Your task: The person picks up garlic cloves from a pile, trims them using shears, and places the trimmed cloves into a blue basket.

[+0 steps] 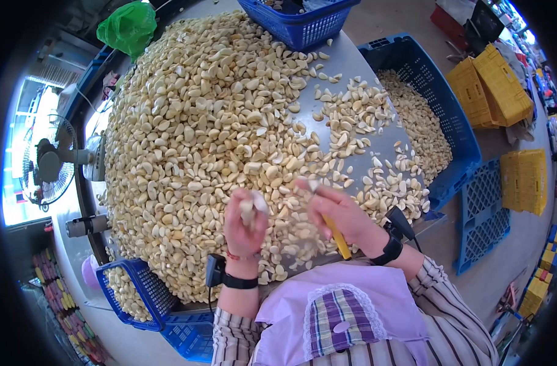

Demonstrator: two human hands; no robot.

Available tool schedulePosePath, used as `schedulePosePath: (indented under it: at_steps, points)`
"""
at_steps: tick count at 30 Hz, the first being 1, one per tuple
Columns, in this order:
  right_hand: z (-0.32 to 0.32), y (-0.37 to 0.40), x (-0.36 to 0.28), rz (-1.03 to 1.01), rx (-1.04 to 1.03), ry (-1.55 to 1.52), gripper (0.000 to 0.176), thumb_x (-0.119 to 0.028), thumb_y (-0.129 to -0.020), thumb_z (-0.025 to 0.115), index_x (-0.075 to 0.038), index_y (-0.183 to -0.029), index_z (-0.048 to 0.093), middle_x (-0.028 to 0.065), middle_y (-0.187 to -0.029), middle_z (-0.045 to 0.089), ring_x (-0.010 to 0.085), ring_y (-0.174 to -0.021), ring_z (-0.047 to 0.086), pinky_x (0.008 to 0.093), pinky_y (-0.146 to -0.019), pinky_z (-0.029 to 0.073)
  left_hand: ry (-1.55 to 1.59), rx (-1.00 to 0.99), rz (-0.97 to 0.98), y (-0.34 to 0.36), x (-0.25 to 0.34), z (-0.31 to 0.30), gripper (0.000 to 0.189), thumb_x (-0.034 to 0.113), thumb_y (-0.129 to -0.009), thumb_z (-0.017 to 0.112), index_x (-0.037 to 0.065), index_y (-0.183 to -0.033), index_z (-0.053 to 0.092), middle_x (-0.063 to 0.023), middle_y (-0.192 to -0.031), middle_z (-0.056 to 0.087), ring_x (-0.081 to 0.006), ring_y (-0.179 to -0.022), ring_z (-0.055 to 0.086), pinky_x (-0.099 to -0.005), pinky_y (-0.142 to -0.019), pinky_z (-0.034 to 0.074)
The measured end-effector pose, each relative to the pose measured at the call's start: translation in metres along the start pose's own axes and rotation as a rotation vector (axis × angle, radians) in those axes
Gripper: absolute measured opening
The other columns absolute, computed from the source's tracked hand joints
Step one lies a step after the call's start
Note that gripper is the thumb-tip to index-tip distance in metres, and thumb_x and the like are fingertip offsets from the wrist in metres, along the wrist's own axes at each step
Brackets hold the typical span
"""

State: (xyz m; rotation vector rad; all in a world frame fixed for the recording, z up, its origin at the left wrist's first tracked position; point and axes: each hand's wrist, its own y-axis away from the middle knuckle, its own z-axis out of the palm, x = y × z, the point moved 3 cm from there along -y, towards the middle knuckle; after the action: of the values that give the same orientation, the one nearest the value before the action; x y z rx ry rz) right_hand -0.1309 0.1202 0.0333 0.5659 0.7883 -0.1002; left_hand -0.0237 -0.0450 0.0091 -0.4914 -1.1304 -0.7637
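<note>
A large heap of pale, peeled clove-like pieces [193, 122] covers the metal table [327, 67]. My left hand [244, 224] is above the near part of the heap, its fingers curled around a few of the pale pieces. To its right, my right hand [342, 213] has a yellow-handled tool [337, 236] in its palm, the handle pointing down toward my apron. A pale piece [312, 184] shows at the fingertips of that hand, where the tool's far end cannot be made out. The two hands are apart.
A large blue crate [464, 116] with more pieces stands at the right, and a blue basket [303, 27] sits at the table's far edge. A smaller blue basket [150, 287] is at the lower left. A fan [50, 155] stands left; yellow crates [501, 85] are at right.
</note>
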Motion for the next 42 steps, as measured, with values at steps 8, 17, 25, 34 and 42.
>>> schedulePosePath:
  at_steps: [8, 17, 25, 34, 42]
  points:
    - [-0.022, 0.004, -0.011, -0.117, 0.144, -0.037, 0.045, -0.017, -0.096, 0.042, -0.008, -0.14, 0.035, -0.0002, -0.069, 0.048, 0.0073, -0.047, 0.045, 0.0208, -0.044, 0.039, -1.177, -0.195, 0.088, -0.063, -0.026, 0.006, 0.022, 0.015, -0.082, 0.067, -0.001, -0.096, 0.066, -0.0021, -0.081, 0.065, -0.0106, -0.069, 0.057, -0.0249, -0.062, 0.047]
    - [0.001, 0.014, -0.004, -0.106, 0.029, 0.516, 0.058, -0.019, -0.09, 0.056, -0.012, -0.143, 0.034, -0.0029, -0.074, 0.053, 0.0055, -0.064, 0.048, 0.0229, -0.057, 0.041, -0.312, -0.168, -0.509, 0.007, -0.003, 0.036, 0.004, 0.007, -0.083, 0.061, 0.005, -0.086, 0.06, 0.006, -0.065, 0.052, 0.0016, -0.049, 0.039, -0.0149, -0.043, 0.028]
    - [-0.001, 0.018, 0.005, 0.03, 0.012, 0.269, 0.044, -0.019, -0.093, 0.052, -0.013, -0.136, 0.047, -0.0032, -0.071, 0.052, 0.0032, -0.054, 0.045, 0.0192, -0.05, 0.038, -0.099, -0.376, -0.731, 0.023, 0.004, 0.022, 0.008, 0.011, -0.079, 0.059, 0.003, -0.076, 0.06, 0.002, -0.068, 0.054, -0.0031, -0.052, 0.042, -0.0187, -0.045, 0.03]
    - [-0.019, 0.019, -0.016, -0.124, 0.192, 0.061, 0.043, -0.013, -0.096, 0.041, -0.008, -0.138, 0.039, -0.0001, -0.071, 0.049, 0.0061, -0.049, 0.044, 0.019, -0.048, 0.039, -1.35, -0.118, 0.406, -0.074, -0.021, -0.026, 0.017, 0.016, -0.082, 0.068, 0.001, -0.09, 0.067, 0.0017, -0.064, 0.054, -0.0079, -0.056, 0.049, -0.0237, -0.05, 0.039]
    - [0.0, 0.016, -0.003, -0.161, 0.126, 0.329, 0.056, -0.02, -0.093, 0.052, -0.012, -0.144, 0.03, -0.0013, -0.077, 0.052, 0.0045, -0.062, 0.049, 0.0208, -0.054, 0.042, -0.073, -0.065, -0.488, -0.019, -0.015, -0.004, 0.015, 0.012, -0.085, 0.065, 0.003, -0.096, 0.061, 0.0034, -0.064, 0.055, -0.0002, -0.045, 0.037, -0.0149, -0.04, 0.026]
